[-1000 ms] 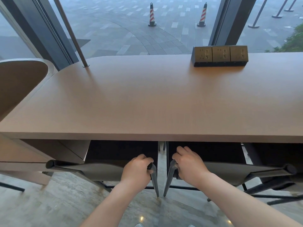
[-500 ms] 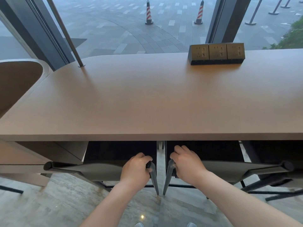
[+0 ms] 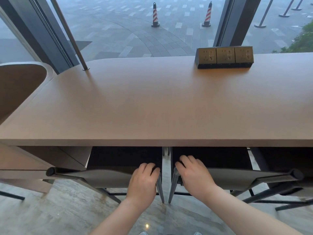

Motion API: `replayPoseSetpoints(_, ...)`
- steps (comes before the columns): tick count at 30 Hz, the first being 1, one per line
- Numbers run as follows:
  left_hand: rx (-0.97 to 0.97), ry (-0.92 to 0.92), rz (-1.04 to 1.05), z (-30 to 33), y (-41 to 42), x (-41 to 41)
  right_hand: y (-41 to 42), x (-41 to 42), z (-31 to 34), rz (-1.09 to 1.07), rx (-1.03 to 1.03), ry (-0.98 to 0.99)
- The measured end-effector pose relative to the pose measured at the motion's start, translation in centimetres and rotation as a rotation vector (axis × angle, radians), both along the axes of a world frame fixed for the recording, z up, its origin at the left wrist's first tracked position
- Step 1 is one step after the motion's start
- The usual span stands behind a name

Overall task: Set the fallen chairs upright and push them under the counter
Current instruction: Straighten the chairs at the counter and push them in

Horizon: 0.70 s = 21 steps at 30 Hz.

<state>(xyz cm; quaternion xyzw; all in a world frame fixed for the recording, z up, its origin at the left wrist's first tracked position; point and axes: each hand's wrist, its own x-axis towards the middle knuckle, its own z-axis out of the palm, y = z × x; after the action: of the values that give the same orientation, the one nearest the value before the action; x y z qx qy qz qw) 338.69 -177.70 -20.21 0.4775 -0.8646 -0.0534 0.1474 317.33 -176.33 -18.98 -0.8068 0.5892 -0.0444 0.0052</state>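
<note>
Chairs come first: two of them stand upright side by side at the near edge of the counter (image 3: pixel 152 106), their dark seats already tucked into the shadow beneath its overhang while the backrests remain on the near side of the edge. On the left chair (image 3: pixel 108 177) the left hand (image 3: pixel 144 181) curls over the top of the backrest at its inner corner, fingers wrapped down the far side; on the right chair (image 3: pixel 237 177) the right hand (image 3: pixel 194 177) does the same at the mirror corner, so the two grips sit just beside each other across the narrow gap between the chairs. Holding the inner corners this way looks chosen so both chairs can be pushed forward together and kept parallel, and the job appears close to done, with only a last shove perhaps left. Each backrest is a thin, taut grey panel with a matte leather-like look, rolled into a dark rounded bolster at its outer end, carried on slim dark metal legs that splay toward the floor. Above them the counter is a smooth, pale brown slab with a faint woodgrain and a rounded far-left corner. A slanted block of three brass-coloured power sockets (image 3: pixel 224 56) sits near its far edge, and a thin metal rod (image 3: pixel 74 39) rises at an angle from the top. Underfoot the floor (image 3: pixel 50 214) is glossy grey stone with mottled veining.
</note>
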Motion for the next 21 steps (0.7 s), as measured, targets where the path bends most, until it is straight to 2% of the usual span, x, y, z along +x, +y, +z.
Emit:
replayPoseSetpoints(10,0.016,-0.012,0.065,0.7,-0.1,-0.9,0.1,0.9,0.0,-0.048,-0.033,0.053)
replayPoseSetpoints(17,0.018,0.127,0.015,0.9,-0.3,0.0,0.7,1.6,1.6,-0.086,-0.036,0.060)
replayPoseSetpoints(21,0.034,0.224,-0.032,1.9,-0.5,-0.3,1.9,2.2,2.8,-0.142,-0.065,-0.053)
